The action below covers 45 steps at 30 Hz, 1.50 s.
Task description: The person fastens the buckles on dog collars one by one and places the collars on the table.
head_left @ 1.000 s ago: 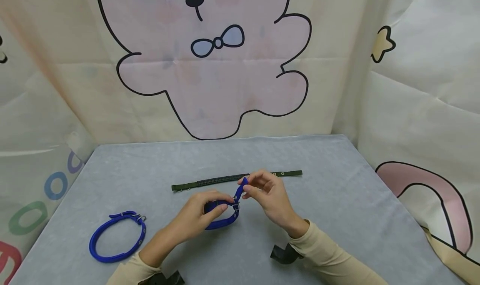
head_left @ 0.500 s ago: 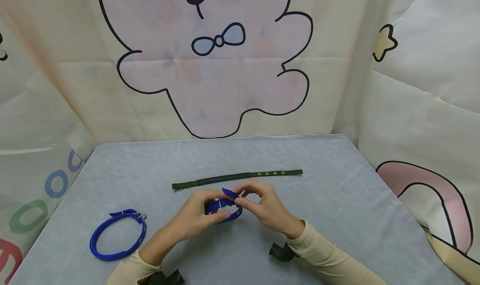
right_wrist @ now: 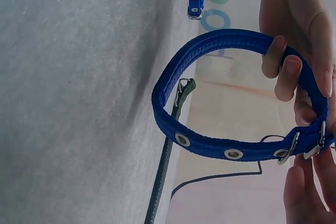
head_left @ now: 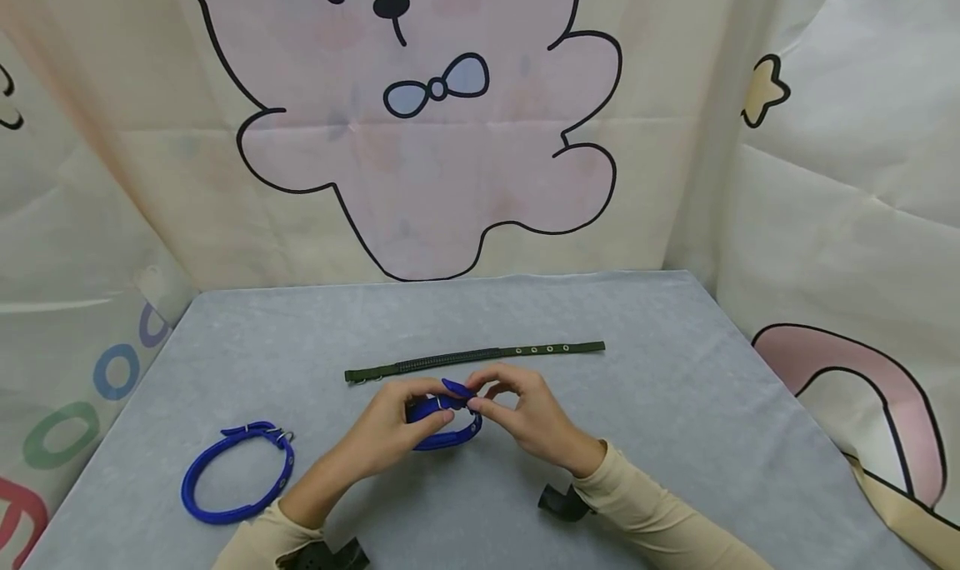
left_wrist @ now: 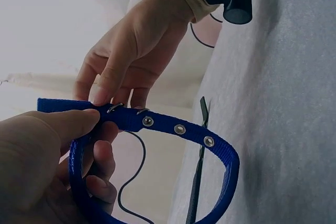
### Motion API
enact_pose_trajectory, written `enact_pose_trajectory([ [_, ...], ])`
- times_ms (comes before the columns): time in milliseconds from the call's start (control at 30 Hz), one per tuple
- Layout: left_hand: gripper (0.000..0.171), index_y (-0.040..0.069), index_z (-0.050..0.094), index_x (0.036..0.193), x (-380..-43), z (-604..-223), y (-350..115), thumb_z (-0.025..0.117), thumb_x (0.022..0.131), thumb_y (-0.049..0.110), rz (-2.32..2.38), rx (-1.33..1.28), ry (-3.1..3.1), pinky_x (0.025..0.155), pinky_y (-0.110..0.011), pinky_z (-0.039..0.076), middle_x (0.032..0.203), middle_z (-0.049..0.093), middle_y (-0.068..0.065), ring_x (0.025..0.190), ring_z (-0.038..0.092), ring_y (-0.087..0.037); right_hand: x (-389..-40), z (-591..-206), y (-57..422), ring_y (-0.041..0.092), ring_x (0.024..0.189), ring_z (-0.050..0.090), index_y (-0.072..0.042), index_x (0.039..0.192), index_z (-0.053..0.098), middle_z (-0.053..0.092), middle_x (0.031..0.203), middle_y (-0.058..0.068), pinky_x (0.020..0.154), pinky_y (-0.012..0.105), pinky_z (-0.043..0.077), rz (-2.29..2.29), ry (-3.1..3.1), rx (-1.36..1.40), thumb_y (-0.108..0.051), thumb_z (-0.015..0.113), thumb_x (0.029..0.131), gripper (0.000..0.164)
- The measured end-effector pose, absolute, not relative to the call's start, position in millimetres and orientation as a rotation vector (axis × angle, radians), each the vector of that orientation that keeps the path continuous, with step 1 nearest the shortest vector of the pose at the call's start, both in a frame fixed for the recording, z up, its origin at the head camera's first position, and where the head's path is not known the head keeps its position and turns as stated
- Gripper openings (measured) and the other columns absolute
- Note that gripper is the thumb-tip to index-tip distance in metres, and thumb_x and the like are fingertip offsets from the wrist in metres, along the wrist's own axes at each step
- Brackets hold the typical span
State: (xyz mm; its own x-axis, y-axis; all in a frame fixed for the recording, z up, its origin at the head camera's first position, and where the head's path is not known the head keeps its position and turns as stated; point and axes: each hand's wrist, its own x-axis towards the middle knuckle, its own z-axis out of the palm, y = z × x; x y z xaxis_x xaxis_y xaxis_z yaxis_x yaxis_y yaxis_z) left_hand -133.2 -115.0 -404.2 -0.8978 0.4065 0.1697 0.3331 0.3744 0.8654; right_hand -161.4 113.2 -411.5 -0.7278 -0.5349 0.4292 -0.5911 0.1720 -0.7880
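Both hands hold a blue pet collar (head_left: 447, 442) just above the table, bent into a loop. My left hand (head_left: 386, 428) grips it beside the metal buckle (right_wrist: 316, 145), thumb on the outside of the strap and fingers inside the loop. At the buckle, my right hand (head_left: 534, 407) pinches the strap between thumb and fingertips. The strap's free end (left_wrist: 52, 105) passes the buckle and points left over the left fingers. In the right wrist view, several metal eyelets (right_wrist: 233, 154) and a D-ring (right_wrist: 290, 149) show along the loop.
A second blue collar (head_left: 193, 477), buckled into a ring, lies at the table's left. Behind the hands a dark green collar (head_left: 450, 356) is stretched out flat. Black wrist mounts (head_left: 564, 503) sit under the sleeves. Printed curtains (head_left: 652, 95) enclose the grey table (head_left: 645, 320).
One second ago the strap's end stood up to the right in the right fingers. It now lies folded leftward over the buckle, and the right hand has come down closer to the left.
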Motion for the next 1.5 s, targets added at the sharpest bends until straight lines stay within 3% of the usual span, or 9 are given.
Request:
enact_pose_trajectory([
  [167, 0.021, 0.016, 0.075, 0.116, -133.3, -406.5, -115.6, 0.070, 0.096, 0.015, 1.571, 0.655, 2.539, 0.067, -0.022, 0.048, 0.112, 0.075, -0.001, 0.076, 0.056, -0.009, -160.6, -412.4, 113.3, 0.013, 0.101, 0.067, -0.009, 0.112, 0.070, 0.073, 0.109, 0.008, 0.083, 0.030, 0.058, 1.634, -2.393, 1.119, -0.008, 0.070, 0.095, 0.017],
  [667, 0.017, 0.015, 0.075, 0.111, -136.0, -413.0, -117.6, 0.071, 0.095, 0.015, 1.566, 0.661, 2.561, 0.081, -0.022, 0.052, 0.113, 0.075, -0.002, 0.092, 0.064, -0.007, -161.8, -416.5, 110.8, 0.017, 0.101, 0.067, -0.008, 0.112, 0.070, 0.072, 0.109, 0.009, 0.083, 0.030, 0.058, 1.618, -2.395, 1.126, -0.009, 0.070, 0.095, 0.017],
  [1000, 0.016, 0.013, 0.075, 0.111, -137.9, -415.2, -117.1, 0.070, 0.096, 0.016, 1.570, 0.675, 2.529, 0.069, -0.022, 0.050, 0.108, 0.074, -0.012, 0.078, 0.058, -0.007, -160.6, -419.2, 112.4, 0.018, 0.101, 0.067, -0.009, 0.112, 0.069, 0.072, 0.109, 0.008, 0.084, 0.030, 0.058, 1.616, -2.421, 1.099, -0.008, 0.070, 0.095, 0.017],
  [1300, 0.016, 0.016, 0.075, 0.110, -140.8, -415.2, -120.0, 0.072, 0.095, 0.015, 1.590, 0.712, 2.541, 0.059, -0.022, 0.045, 0.097, 0.074, -0.006, 0.066, 0.052, -0.005, -160.8, -417.9, 113.3, 0.019, 0.101, 0.066, -0.009, 0.111, 0.069, 0.072, 0.109, 0.008, 0.084, 0.030, 0.057, 1.599, -2.426, 1.099, -0.008, 0.069, 0.095, 0.016],
  [1500, 0.022, 0.009, 0.074, 0.113, -142.9, -418.3, -120.0, 0.073, 0.095, 0.020, 1.630, 0.673, 2.531, 0.068, -0.023, 0.054, 0.104, 0.077, -0.010, 0.076, 0.065, -0.010, -161.5, -416.9, 113.3, 0.019, 0.102, 0.066, -0.011, 0.112, 0.068, 0.071, 0.110, 0.007, 0.085, 0.030, 0.057, 1.579, -2.444, 1.092, -0.008, 0.069, 0.096, 0.017],
])
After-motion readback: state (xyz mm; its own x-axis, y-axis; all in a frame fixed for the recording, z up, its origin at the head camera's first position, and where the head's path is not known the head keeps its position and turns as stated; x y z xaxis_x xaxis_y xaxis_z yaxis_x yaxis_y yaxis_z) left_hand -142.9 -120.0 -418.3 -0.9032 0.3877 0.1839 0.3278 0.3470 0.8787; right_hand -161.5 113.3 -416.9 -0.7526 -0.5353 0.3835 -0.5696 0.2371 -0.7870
